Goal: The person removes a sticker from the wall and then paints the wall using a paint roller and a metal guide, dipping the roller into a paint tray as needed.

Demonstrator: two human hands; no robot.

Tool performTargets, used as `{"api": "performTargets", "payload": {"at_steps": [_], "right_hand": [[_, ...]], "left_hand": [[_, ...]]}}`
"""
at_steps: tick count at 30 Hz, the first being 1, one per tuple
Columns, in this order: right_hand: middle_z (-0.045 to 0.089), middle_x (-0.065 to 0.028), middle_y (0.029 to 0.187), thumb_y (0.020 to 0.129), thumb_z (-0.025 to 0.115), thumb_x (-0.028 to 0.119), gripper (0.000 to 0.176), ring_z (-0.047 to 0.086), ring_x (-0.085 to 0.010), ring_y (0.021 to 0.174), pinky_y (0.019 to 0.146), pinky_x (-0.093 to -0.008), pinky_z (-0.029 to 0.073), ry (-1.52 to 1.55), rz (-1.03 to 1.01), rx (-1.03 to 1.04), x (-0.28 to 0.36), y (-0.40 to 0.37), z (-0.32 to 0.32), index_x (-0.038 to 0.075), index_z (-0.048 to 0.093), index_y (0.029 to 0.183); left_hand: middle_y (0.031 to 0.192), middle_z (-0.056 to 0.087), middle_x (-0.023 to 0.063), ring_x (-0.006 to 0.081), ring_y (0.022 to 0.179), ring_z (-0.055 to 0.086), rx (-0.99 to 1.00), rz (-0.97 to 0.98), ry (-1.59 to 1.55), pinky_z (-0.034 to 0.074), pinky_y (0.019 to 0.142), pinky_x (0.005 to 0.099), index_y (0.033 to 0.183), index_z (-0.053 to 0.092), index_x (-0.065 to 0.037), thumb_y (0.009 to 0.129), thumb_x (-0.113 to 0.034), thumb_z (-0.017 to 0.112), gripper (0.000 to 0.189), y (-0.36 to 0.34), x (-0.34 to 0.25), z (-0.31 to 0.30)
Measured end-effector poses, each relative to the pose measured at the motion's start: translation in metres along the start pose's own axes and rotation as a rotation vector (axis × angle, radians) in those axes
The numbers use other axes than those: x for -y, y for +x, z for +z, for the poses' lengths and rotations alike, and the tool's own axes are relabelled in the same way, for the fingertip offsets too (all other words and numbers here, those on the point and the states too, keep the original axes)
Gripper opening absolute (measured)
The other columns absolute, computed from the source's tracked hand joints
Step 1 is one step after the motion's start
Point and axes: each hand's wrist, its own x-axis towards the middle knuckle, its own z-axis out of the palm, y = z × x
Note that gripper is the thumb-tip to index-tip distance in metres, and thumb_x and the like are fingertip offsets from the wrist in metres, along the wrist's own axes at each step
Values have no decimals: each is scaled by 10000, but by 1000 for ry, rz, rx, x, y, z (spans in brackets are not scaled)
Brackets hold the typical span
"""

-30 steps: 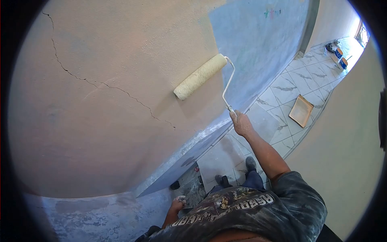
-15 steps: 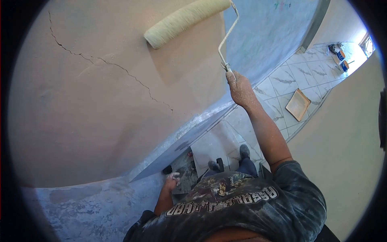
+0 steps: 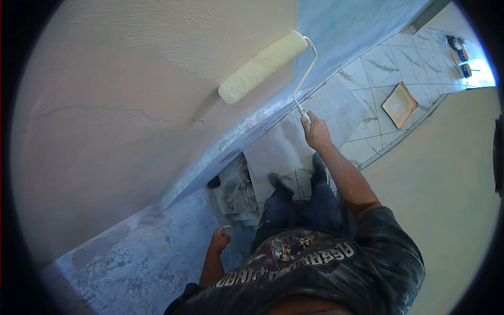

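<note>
My right hand point(image 3: 316, 131) is closed around the handle of a paint roller point(image 3: 262, 68). The roller's long, cream-coloured sleeve lies tilted against the beige wall point(image 3: 121, 142), close to its right edge, and a bent wire frame point(image 3: 310, 73) joins it to the handle. Fresh, textured streaks cover the wall above the sleeve. Left of the roller, a thin crack point(image 3: 123, 109) runs across the smoother surface. Down by my left side, my left hand point(image 3: 220, 239) hangs in the air with its fingers loosely apart and nothing in it.
Steps point(image 3: 239, 197) go down below the wall, beside my feet on a dusty sheet or board point(image 3: 275, 147). A paint tray point(image 3: 400, 106) sits on the marbled floor tiles point(image 3: 370, 65). Farther off stand tubs point(image 3: 464, 63). A pale wall point(image 3: 441, 184) rises on the right.
My right hand has brought the roller lower on the wall, and textured streaks now show above it. The view has shifted, showing more of my legs. My left hand stays empty at my side.
</note>
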Motion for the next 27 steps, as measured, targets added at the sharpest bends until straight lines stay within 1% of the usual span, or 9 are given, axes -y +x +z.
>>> {"api": "performTargets", "payload": {"at_steps": [4, 8, 10, 12, 13, 15, 19, 23, 27], "right_hand": [[606, -283, 802, 932, 498, 352, 359, 575, -486, 806, 701, -548, 442, -1, 36, 53, -57, 18, 50, 4, 551, 999], [588, -319, 796, 930, 495, 302, 374, 570, -505, 796, 683, -522, 451, 12, 24, 40, -107, 33, 100, -46, 563, 1048], [612, -272, 808, 920, 518, 328, 334, 578, -480, 811, 704, -531, 450, 37, 16, 7, -138, 42, 128, 3, 560, 982], [608, -272, 801, 918, 521, 324, 326, 575, -480, 808, 701, -530, 445, 34, 29, 21, -168, 46, 155, 3, 558, 966], [603, -273, 794, 916, 524, 319, 319, 573, -479, 804, 697, -530, 440, 25, 25, 31, -182, 52, 166, 3, 556, 950], [598, -274, 787, 913, 528, 315, 313, 569, -479, 797, 691, -531, 434, 44, 32, 52, -200, 60, 179, 5, 554, 942], [585, -277, 773, 906, 537, 309, 301, 560, -481, 778, 670, -535, 419, 93, 19, 40, -234, 67, 210, 9, 554, 925], [581, -273, 764, 903, 542, 313, 293, 556, -479, 776, 661, -532, 415, 68, 63, 65, -260, 66, 230, 20, 544, 900], [576, -271, 755, 907, 533, 324, 302, 552, -479, 770, 657, -535, 407, 61, 67, 109, -278, 66, 239, 22, 534, 893]], "left_hand": [[709, 590, 59, 153, 650, 576, -19, -23, 26, 467, 609, 307, 1174, 604, -62, 791, -108, 655, 389, -24, -17, 45], [709, 587, 67, 171, 674, 583, 85, -48, 136, 466, 644, 316, 1177, 608, -68, 794, -134, 654, 392, -13, 6, 74], [714, 592, 72, 178, 687, 588, 114, -73, 180, 469, 659, 320, 1184, 604, -67, 795, -141, 653, 399, 5, 3, 72], [730, 604, 81, 184, 707, 600, 152, -172, 128, 480, 687, 334, 1186, 605, -71, 793, -156, 657, 405, 10, -10, 67], [730, 604, 81, 184, 707, 600, 152, -176, 132, 480, 687, 334, 1186, 605, -71, 793, -156, 657, 405, 20, -7, 66], [843, 660, 115, 173, 752, 616, 151, -182, 171, 486, 717, 321, 1205, 568, -45, 832, -118, 619, 383, 28, 7, 57], [832, 659, 104, 172, 759, 618, 158, -183, 250, 484, 725, 320, 1209, 561, -41, 828, -125, 620, 395, 37, 24, 55], [813, 651, 90, 172, 778, 619, 192, -251, 227, 483, 738, 321, 1203, 568, -46, 829, -137, 620, 389, 37, -2, 67], [818, 650, 88, 169, 787, 620, 205, -235, 262, 483, 743, 316, 1198, 577, -54, 833, -147, 621, 380, 40, 2, 72]]}}
